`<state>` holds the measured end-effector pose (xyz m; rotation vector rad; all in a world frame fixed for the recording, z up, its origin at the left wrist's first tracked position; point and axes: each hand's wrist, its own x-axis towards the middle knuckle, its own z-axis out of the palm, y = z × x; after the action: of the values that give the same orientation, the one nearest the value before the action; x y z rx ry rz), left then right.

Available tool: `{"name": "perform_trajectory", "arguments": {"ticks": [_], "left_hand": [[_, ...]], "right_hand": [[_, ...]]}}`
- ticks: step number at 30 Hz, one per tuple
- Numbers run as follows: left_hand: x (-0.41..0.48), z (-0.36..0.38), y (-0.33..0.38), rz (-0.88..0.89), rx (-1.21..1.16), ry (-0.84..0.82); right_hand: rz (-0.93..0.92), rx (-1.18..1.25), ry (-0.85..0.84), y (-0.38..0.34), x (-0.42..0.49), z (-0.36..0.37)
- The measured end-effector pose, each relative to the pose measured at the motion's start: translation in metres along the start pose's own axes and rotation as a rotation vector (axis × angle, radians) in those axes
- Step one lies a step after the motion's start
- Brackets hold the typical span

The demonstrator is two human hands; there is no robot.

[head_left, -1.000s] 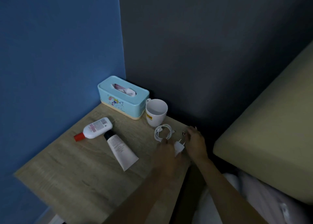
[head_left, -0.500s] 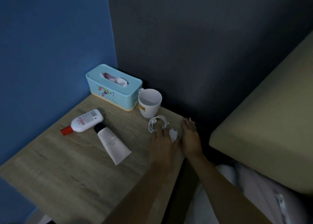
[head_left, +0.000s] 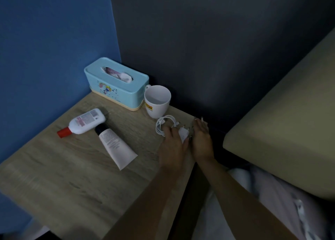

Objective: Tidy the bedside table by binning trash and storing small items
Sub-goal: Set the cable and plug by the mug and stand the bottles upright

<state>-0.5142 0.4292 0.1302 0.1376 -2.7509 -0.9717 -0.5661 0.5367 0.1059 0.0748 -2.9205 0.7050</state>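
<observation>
Charger plug (head_left: 183, 133) prongs-up toward the wall, between loosely curled left hand (head_left: 172, 147) and flat right hand (head_left: 202, 140).

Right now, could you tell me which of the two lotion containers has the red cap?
The white bottle nearer the blue wall; the tube beside it has a black cap.

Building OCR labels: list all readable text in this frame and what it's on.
"TUN": partial black letters on the yellow label of the white mug; the start is cut off.
Red-capped white bottle: printed label and barcode, too blurred to read.
White tube: fine print, too small to read.
Blue tissue box: cartoon picture only, no legible words.
</observation>
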Motion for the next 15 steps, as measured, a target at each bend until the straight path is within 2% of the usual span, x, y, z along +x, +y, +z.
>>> {"name": "perform_trajectory", "arguments": {"ticks": [10, 13, 15], "left_hand": [[-0.009, -0.008, 0.001, 0.03, -0.108, 0.016], [-0.014, -0.037, -0.009, 0.024, -0.014, 0.031], [-0.013, -0.07, -0.024, 0.023, 0.023, 0.051]], "right_hand": [[0.021, -0.003, -0.009, 0.009, -0.002, 0.003], [0.029, 0.0, -0.025, 0.011, -0.003, 0.001], [0.056, 0.131, -0.043, -0.002, -0.007, -0.012]]}}
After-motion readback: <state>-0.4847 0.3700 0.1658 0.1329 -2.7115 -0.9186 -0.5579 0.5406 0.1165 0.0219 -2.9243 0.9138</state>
